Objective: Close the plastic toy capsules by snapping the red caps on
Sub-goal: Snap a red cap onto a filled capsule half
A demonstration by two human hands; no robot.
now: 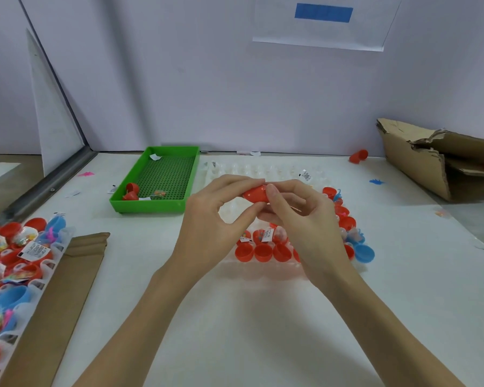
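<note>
At the near left a clear tray point(53, 255) holds red and blue capsule halves beside a cardboard strip point(67, 289). Farther in, a green tray point(151, 205) contains loose red pieces. At centre, the left hand point(215, 219) pinches the red capsule point(254, 193) between curled thumb and fingers, above the clear holder tray point(263, 263). The right hand point(299, 216) grips the capsule's right end, fingers curled round it. A torn cardboard box point(430, 160) lies far right.

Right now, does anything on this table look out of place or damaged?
Yes. A red capsule half lies alone on its side near the back wall, away from the clear tray. A torn cardboard box sits at the right, its edges ripped. Small pink and blue toys lie loose on the table.
</note>
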